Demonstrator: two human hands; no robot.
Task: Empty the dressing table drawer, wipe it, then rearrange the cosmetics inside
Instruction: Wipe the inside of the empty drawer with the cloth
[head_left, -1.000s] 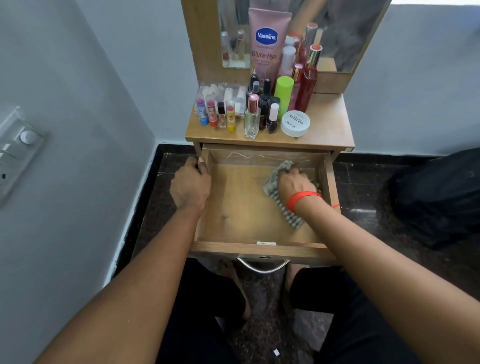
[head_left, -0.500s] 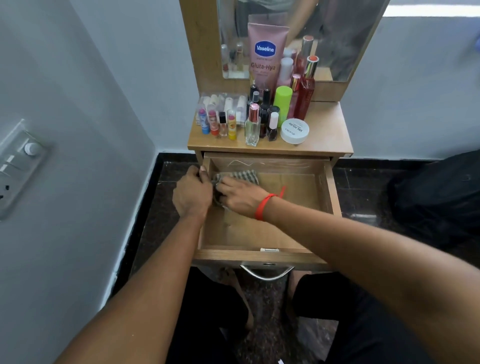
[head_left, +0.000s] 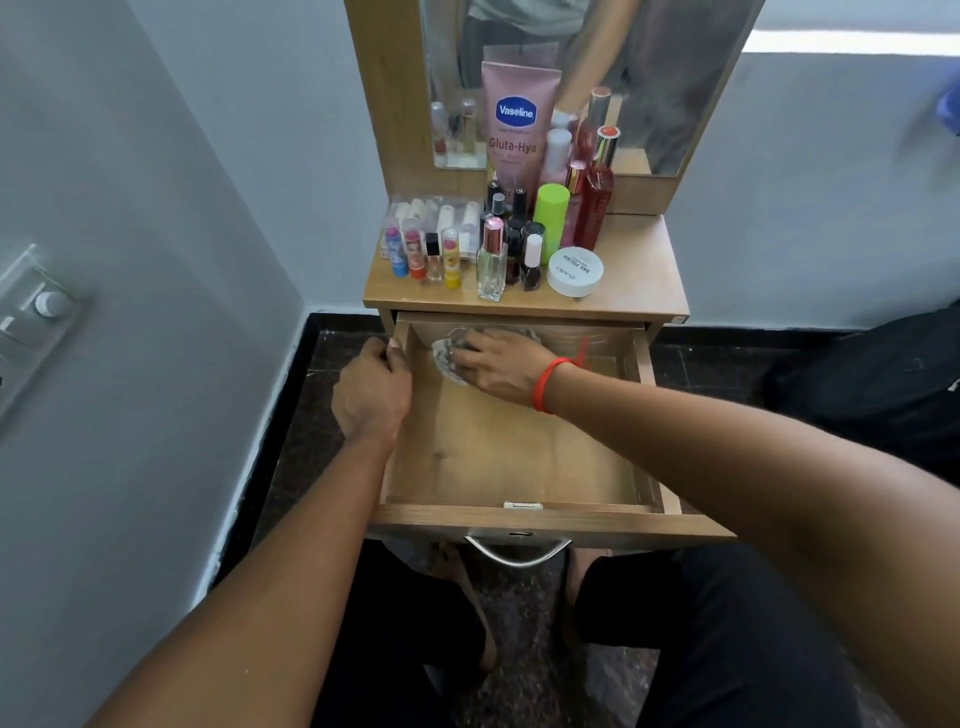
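Note:
The wooden drawer is pulled out and holds nothing but the cloth. My right hand, with a red band at the wrist, presses a checked cloth against the far left corner of the drawer floor. My left hand grips the drawer's left wall near the back. The cosmetics stand on the table top: a pink Vaseline tube, a green bottle, a red bottle, a clear perfume bottle, a white nail-polish jar, several lip balms.
A mirror rises behind the cosmetics. A grey wall with a switch panel closes the left side. A dark bag lies on the floor at the right. The metal drawer handle hangs above my knees.
My right hand swept the cloth from the right side of the drawer across to the far left corner. My left hand stayed on the left wall.

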